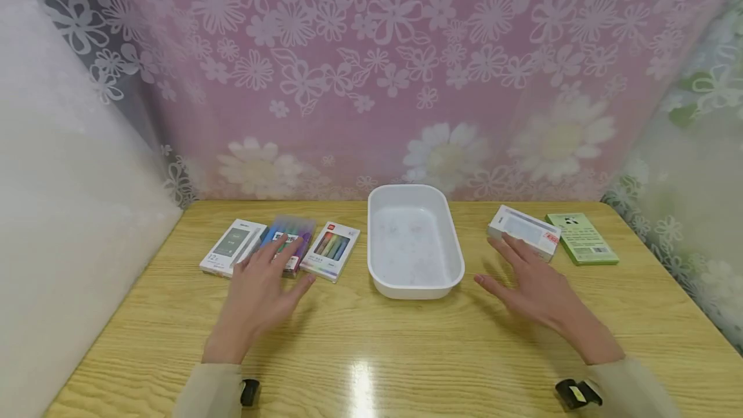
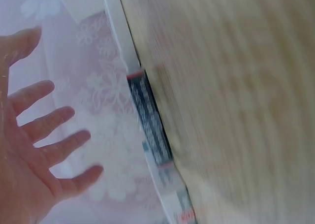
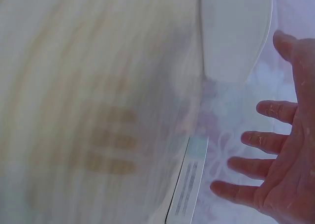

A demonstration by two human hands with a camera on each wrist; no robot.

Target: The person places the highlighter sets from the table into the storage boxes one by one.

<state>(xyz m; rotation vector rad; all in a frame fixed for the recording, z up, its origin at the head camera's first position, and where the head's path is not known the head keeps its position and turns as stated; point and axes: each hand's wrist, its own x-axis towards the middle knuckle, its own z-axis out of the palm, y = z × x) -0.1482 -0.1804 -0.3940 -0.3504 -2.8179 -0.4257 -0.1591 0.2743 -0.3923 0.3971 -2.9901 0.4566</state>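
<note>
Hovering over wooden surface (image 1: 418,340), left hand (image 1: 261,292) and right hand (image 1: 540,286) are seen with fingers (image 2: 51,120) spread wide, nothing gripped. White tray (image 1: 415,293) is set between them. Grey-fronted box (image 1: 235,240), pen pack (image 1: 296,223) and box of coloured sticks (image 1: 332,250) are lined up left of tray, first two partly hidden by left hand. White carton (image 1: 525,226) is partly covered by right hand; green box (image 1: 582,237) is placed beside it. None of five is seen inside tray; work is judged barely begun, all handling left.
</note>
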